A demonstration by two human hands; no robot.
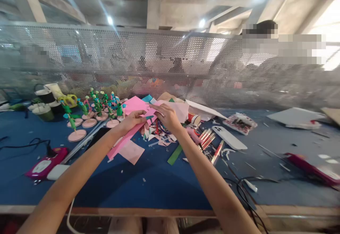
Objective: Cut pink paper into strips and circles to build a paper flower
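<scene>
Left hand grips long flat pink paper sheet | right hand, at 3 o'clock, pinches its smooth top edge

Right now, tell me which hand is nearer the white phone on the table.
Right. The right hand lies left of the phone, beyond the pens; the left hand is farther left, holding pink paper.

free: near blue mat | blocked: paper scraps, flower figures, perhaps cable
</scene>
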